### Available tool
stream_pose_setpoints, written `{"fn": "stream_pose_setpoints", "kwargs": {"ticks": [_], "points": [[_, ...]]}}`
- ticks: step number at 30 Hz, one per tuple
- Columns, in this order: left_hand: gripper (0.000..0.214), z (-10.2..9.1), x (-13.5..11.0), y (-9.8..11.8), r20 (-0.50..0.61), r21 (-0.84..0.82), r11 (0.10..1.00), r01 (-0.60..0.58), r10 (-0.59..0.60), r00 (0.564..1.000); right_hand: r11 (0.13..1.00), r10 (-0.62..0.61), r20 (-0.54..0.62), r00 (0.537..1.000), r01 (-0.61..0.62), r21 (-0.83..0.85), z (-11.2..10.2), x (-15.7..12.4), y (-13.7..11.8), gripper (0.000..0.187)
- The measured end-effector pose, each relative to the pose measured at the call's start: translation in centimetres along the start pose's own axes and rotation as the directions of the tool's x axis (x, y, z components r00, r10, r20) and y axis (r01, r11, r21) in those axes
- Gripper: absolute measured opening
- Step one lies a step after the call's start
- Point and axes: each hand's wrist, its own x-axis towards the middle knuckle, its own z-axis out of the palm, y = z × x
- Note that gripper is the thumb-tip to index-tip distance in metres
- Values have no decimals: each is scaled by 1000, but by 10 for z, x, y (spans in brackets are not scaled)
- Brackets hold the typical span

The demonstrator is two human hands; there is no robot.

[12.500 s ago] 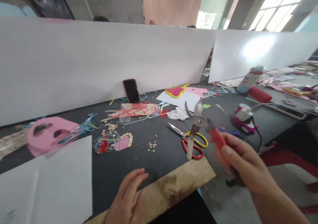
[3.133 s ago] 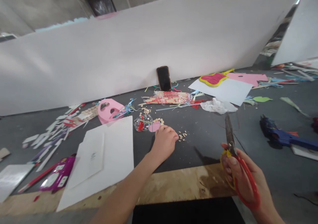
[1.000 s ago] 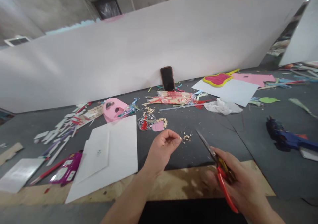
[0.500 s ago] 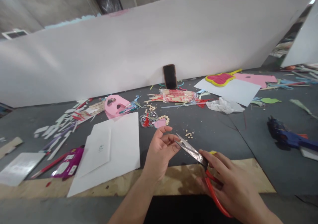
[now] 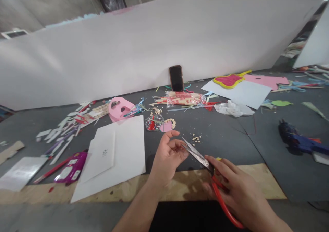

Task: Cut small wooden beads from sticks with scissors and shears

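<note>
My right hand point(image 5: 233, 184) is wrapped round the red handles of a pair of scissors point(image 5: 196, 153), whose blades point up and to the left. They stand slightly apart at the tips. Close against the blades, my left hand point(image 5: 168, 156) pinches thumb and fingertips together. Whatever lies between those fingers is too small and too hidden to name. Just beyond the blades, several small pale cut pieces point(image 5: 196, 138) lie scattered on the dark table. A pink paper shape point(image 5: 166, 126) edged with similar pale pieces lies past my left fingertips.
A phone point(image 5: 176, 78) leans against the white panel point(image 5: 144, 50). Before it lie wrapped sticks point(image 5: 180, 98). White sheets point(image 5: 128, 146) and a purple packet point(image 5: 73, 166) are at left. At right are a blue glue gun point(image 5: 298, 139), crumpled tissue point(image 5: 233, 108) and a yellow-edged pink shape point(image 5: 228, 81).
The scissor blades look a little closer together than before. Both hands have stayed in nearly the same place, and the view has shifted very slightly.
</note>
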Motion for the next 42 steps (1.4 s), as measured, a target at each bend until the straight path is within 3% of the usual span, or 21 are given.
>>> {"fn": "stream_pose_setpoints", "kwargs": {"ticks": [7,14,18,20,23,26,29,35,42], "points": [[52,0,0,5,44,61,995,74,-76,996,998,-47,-33,998,49,44,-4,-2,3,44],[51,-2,0,12,114,129,980,153,-168,979,987,-25,43,999,18,162,-4,-6,5,48],[48,-7,-3,10,133,170,972,165,-189,973,989,-1,63,998,-8,147,-1,-9,6,50],[46,-8,-4,10,119,272,950,151,-189,975,995,41,43,998,-45,92,-3,-10,11,48],[37,-9,1,11,77,585,809,59,-128,989,984,126,-45,991,-131,-122,-11,-8,26,44],[30,-7,20,8,119,849,520,-88,-27,993,880,254,-95,963,-270,-391,-22,-1,48,47],[32,-4,46,-1,201,941,280,-188,-17,979,805,331,-25,943,-296,-514,-30,8,69,52],[37,-1,68,-22,236,943,238,-233,16,972,842,262,1,965,-228,-489,-28,23,84,53],[28,-6,50,-11,251,938,221,-267,98,963,883,223,70,972,-171,-438,-32,32,73,27]]}}
